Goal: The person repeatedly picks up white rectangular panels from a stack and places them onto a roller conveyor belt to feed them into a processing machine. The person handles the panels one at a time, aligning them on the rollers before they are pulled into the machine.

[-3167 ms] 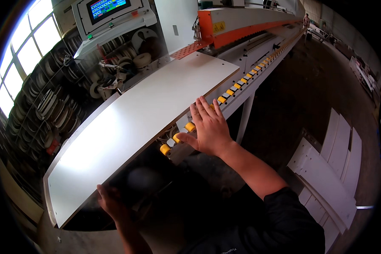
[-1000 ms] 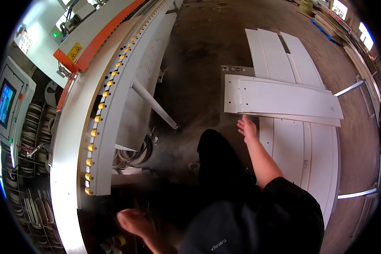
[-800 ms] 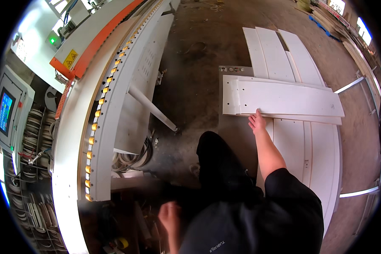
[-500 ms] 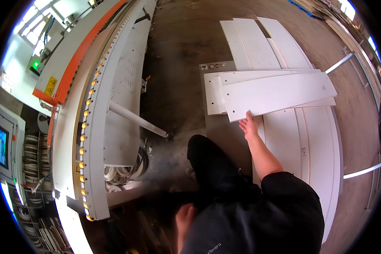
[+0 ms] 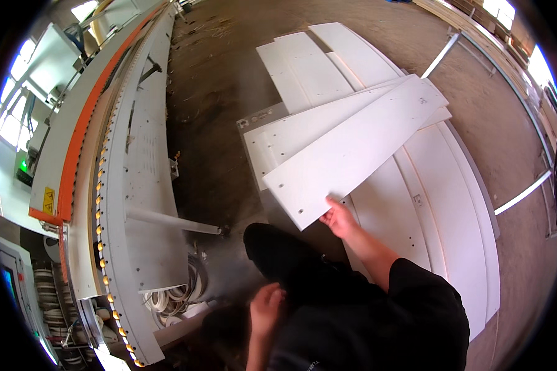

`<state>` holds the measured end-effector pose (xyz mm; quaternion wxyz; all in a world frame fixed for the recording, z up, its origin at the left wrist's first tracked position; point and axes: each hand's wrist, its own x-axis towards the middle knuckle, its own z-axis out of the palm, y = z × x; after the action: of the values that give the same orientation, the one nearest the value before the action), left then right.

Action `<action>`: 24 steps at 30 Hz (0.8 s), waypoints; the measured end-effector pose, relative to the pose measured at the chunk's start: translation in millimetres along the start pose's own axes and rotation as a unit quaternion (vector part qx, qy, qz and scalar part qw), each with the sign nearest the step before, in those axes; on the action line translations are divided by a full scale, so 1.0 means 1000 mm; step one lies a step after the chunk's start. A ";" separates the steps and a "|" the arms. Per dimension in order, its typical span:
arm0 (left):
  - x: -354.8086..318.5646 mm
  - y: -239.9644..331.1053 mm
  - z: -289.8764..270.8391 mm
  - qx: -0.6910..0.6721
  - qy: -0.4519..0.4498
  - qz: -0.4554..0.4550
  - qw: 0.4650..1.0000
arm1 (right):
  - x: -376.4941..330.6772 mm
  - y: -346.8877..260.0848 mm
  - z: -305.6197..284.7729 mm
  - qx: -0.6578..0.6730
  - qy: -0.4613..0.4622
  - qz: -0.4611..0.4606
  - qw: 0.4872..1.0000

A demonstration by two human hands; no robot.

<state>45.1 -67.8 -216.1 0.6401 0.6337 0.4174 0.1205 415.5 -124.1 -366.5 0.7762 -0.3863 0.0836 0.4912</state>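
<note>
My right hand (image 5: 339,217) is closed on the near edge of a long white panel (image 5: 359,145), thumb on its top face. Two small dark holes show at the panel's near-left end. This panel lies slantwise, its far end resting over other white panels. Just beneath it is another white panel (image 5: 272,142) with several small holes. My left hand (image 5: 266,307) hangs low beside my left thigh, fingers curled in, with nothing visible in it.
Several larger white boards (image 5: 414,204) lie stacked under the panels on the right. On the left stands a long machine with an orange strip (image 5: 80,130) and a row of yellow rollers (image 5: 99,229). Its white bar (image 5: 173,221) juts toward me. A metal rail (image 5: 523,193) stands far right.
The near-left end of the top panel has swung toward me with my right hand, which now grips its edge more firmly. My left hand has moved slightly up. The view has turned right.
</note>
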 end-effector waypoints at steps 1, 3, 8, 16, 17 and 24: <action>0.009 0.001 0.003 -0.028 -0.001 0.014 0.999 | -0.015 0.005 0.002 -0.009 -0.043 0.022 0.999; 0.025 0.009 0.014 -0.118 -0.002 0.023 0.993 | -0.050 0.017 0.022 -0.021 -0.118 0.055 0.991; 0.041 0.009 0.029 -0.332 -0.011 0.009 0.943 | -0.117 0.046 0.051 -0.036 -0.286 0.136 0.948; -0.039 -0.002 -0.034 -0.443 0.132 0.061 0.885 | -0.062 -0.103 -0.073 0.062 -0.069 -0.190 0.977; -0.051 0.000 -0.041 -0.435 0.161 0.085 0.882 | -0.056 -0.126 -0.095 0.048 -0.046 -0.202 0.977; -0.144 0.011 -0.102 -0.379 0.237 0.183 0.876 | -0.027 -0.143 -0.078 -0.004 -0.031 -0.214 0.976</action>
<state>-110.4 -91.8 -135.4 0.6796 0.3608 0.3552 0.5309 539.6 -227.1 -332.2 0.8639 -0.3831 -0.0271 0.3259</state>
